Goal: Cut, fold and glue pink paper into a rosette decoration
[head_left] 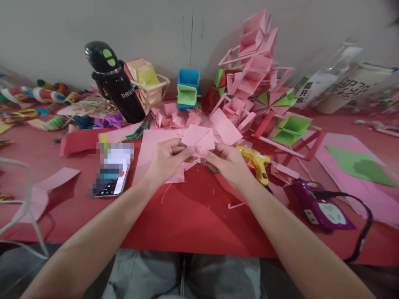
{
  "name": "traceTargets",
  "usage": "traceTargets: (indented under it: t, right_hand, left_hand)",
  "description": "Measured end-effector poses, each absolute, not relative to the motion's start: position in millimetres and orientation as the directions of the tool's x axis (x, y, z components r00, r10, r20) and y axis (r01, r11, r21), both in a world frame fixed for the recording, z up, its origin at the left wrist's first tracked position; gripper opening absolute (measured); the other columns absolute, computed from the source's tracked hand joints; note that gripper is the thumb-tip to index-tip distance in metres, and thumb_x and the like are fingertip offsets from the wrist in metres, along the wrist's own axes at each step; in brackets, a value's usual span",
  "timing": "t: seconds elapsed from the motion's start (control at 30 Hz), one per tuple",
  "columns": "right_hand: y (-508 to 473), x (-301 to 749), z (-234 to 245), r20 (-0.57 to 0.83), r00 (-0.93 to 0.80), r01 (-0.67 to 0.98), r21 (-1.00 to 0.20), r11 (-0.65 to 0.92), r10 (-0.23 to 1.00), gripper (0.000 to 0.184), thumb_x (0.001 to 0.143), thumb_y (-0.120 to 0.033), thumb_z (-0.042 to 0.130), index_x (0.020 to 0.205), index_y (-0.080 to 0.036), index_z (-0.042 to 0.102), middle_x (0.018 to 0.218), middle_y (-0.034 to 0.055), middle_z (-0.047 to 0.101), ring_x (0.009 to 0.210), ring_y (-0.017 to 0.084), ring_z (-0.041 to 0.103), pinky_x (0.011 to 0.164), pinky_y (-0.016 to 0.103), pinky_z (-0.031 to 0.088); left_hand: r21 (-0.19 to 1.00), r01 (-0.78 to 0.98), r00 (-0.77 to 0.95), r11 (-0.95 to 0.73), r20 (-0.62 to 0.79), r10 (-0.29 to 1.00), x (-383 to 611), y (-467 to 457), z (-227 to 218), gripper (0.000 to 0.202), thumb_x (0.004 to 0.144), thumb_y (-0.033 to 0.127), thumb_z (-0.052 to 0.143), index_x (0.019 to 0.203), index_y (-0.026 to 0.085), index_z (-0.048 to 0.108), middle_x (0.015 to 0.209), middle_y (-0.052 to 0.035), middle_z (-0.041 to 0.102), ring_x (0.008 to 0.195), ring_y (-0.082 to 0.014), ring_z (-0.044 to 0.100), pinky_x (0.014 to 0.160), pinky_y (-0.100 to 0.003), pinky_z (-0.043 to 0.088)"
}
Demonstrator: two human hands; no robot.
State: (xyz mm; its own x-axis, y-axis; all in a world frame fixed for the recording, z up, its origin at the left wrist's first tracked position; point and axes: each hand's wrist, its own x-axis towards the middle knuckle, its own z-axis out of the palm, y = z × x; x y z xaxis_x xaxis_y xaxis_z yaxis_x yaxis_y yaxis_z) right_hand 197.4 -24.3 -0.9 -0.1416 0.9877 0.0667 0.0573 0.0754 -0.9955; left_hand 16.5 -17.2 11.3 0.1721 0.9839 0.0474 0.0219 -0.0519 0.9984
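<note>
Between my two hands is a small folded piece of pink paper (198,139), its crease lines meeting near the middle. My left hand (168,155) pinches its left side, thumb on the near face and fingers behind. On the right side my right hand (227,160) grips it the same way, fingertips partly hidden by the paper. It is held a little above the table, over flat pink sheets (152,153). Several small folded pink pieces (171,116) lie just beyond. A yellow glue gun (257,162) rests close to my right hand.
On the red table (193,224), a phone (115,174) lies left and a purple power strip (322,207) with a black cord right. Behind stand a black bottle (116,85), a blue-green paper piece (188,89), stacked pink paper chairs (254,62) and a paper cup (352,87).
</note>
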Motion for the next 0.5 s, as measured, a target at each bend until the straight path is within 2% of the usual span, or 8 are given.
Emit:
traceTargets:
  t: [0.1, 0.2, 0.37, 0.5]
  right_hand:
    - [-23, 199, -3, 0.096, -0.152, 0.136, -0.984, 0.117, 0.984, 0.044, 0.078, -0.058, 0.073, 0.070, -0.016, 0.065, 0.067, 0.0037, 0.065, 0.061, 0.012, 0.054, 0.059, 0.028, 0.041]
    - [-23, 202, -4, 0.111, -0.166, 0.196, -0.970, 0.143, 0.980, 0.043, 0.078, -0.058, 0.072, 0.070, -0.016, 0.065, 0.065, 0.0034, 0.064, 0.058, 0.012, 0.052, 0.056, 0.028, 0.040]
    - [-25, 204, -1, 0.087, -0.295, 0.257, -0.952, 0.166, 0.951, 0.044, 0.079, -0.057, 0.072, 0.065, -0.016, 0.063, 0.062, 0.0025, 0.063, 0.056, 0.012, 0.051, 0.054, 0.027, 0.040]
    - [-25, 206, 1, 0.013, -0.388, 0.272, -0.954, 0.128, 0.922, 0.042, 0.076, -0.055, 0.075, 0.065, -0.017, 0.064, 0.064, 0.0021, 0.065, 0.060, 0.013, 0.056, 0.058, 0.027, 0.042]
  left_hand:
    - [0.999, 0.002, 0.167, -0.048, 0.047, 0.985, 16, -16, 10, 0.041, 0.076, 0.037, 0.080, 0.066, 0.019, 0.044, 0.069, -0.0008, 0.069, 0.074, -0.0183, 0.074, 0.076, -0.030, 0.062]
    - [0.999, -0.004, 0.218, -0.034, 0.034, 0.975, 14, -15, 10, 0.041, 0.076, 0.035, 0.079, 0.066, 0.020, 0.043, 0.065, 0.0007, 0.065, 0.074, -0.0183, 0.073, 0.073, -0.029, 0.061]
    - [0.982, 0.156, 0.255, -0.110, 0.068, 0.965, 7, -12, 12, 0.026, 0.072, 0.032, 0.081, 0.070, 0.017, 0.060, 0.067, 0.0012, 0.063, 0.064, -0.0135, 0.062, 0.057, -0.023, 0.050]
    - [0.941, 0.258, 0.266, -0.221, 0.151, 0.952, 4, -11, 11, 0.021, 0.076, 0.034, 0.077, 0.072, 0.016, 0.068, 0.068, 0.0007, 0.064, 0.065, -0.0128, 0.057, 0.058, -0.023, 0.044]
